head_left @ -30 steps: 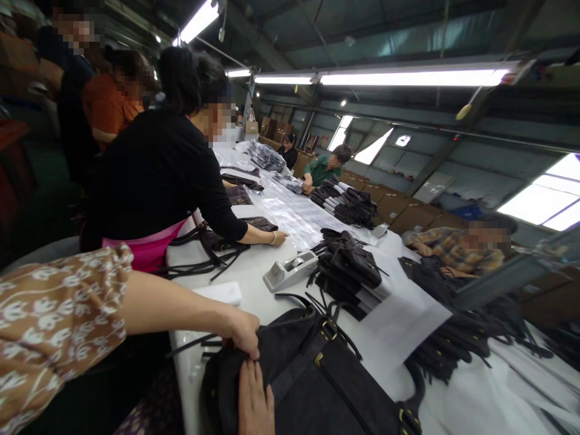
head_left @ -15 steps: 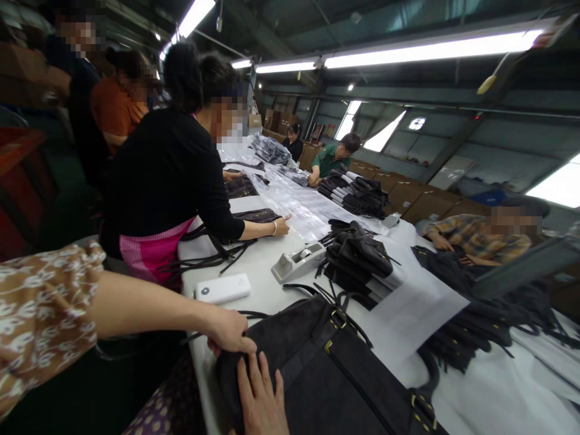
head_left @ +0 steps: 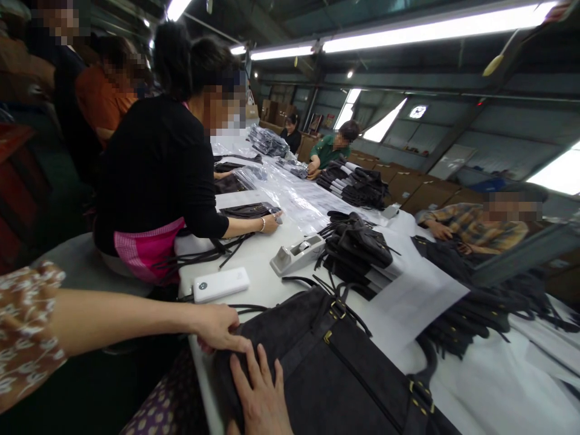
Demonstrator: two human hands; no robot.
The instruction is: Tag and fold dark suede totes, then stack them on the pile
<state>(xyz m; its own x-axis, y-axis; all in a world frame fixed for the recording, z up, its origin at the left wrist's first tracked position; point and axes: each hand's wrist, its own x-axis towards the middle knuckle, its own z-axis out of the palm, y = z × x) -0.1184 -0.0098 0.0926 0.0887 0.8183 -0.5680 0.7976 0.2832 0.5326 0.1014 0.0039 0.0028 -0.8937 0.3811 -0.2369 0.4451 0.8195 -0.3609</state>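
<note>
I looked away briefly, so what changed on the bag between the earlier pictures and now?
The left hand shifted left, toward the edge of the black bag. The right hand spread its fingers. Both still touch the bag. The tape dispenser stayed put.

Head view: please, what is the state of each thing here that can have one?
Black bag: lying flat.
Bag zipper: looks closed.
Left hand: at the bag's edge, index finger extended.
Right hand: fingers spread on the bag.
White power bank: lying flat, cable attached.
Tape dispenser: upright.
Tube light: lit.
</note>
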